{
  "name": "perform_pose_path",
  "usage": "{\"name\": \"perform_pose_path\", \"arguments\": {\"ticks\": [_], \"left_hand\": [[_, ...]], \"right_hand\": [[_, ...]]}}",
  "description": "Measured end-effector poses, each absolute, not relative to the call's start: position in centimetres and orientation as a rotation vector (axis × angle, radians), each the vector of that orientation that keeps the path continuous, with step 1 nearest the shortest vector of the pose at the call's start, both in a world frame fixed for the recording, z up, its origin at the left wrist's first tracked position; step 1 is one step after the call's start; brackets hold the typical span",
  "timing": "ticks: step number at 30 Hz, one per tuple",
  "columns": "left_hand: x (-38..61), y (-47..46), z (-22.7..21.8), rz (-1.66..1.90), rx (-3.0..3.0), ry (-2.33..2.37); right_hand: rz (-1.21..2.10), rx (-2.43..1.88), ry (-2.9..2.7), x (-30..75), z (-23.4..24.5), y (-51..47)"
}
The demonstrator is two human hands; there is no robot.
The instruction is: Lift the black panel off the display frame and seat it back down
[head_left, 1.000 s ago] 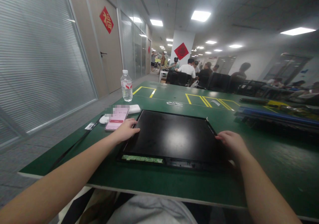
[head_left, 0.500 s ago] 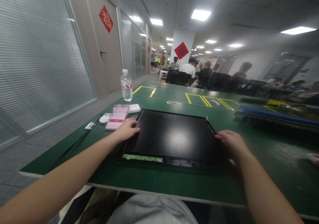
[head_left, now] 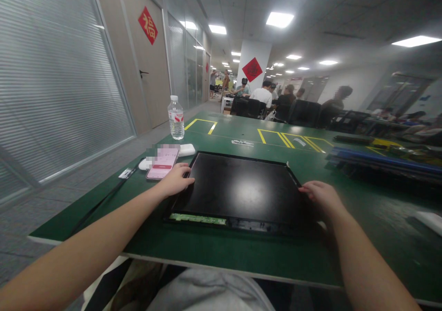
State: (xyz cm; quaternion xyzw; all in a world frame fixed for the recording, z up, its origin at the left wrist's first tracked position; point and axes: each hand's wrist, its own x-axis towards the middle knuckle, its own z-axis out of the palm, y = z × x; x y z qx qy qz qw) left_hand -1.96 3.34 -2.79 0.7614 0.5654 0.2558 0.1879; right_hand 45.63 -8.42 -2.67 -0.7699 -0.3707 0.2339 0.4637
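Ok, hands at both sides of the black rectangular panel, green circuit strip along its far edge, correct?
Near, not far: the head view shows the green circuit strip along the near edge of the black panel. Left hand and right hand are at its sides.

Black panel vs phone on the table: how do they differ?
- Size: the black panel is much larger than the phone.
- Screen: the panel's is dark with a glare patch; the phone's is lit pinkish.
- Build: the panel shows a green circuit board along its near edge; the phone shows none.
Shared: both are screen up on the green table.
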Motion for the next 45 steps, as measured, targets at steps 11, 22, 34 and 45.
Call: {"name": "perform_pose_path", "arguments": {"ticks": [11,22,34,45], "left_hand": [[-1.9,3.2,-2.6,0.622,2.265,1.598],[-2.2,0.7,-0.5,0.453,2.579,1.021],[-2.7,-0.6,1.7,0.296,2.504,0.625],[-2.5,-1.1,1.8,0.263,2.544,0.598]], "right_hand": [[0.517,-1.96,-0.951,45.0,-2.3,-8.8],[0.314,-2.065,-1.106,45.3,-2.6,-8.5],[0.39,-1.931,-1.165,44.0,-2.0,-8.5],[0.403,-1.812,-1.29,44.1,-2.6,-8.3]]}}
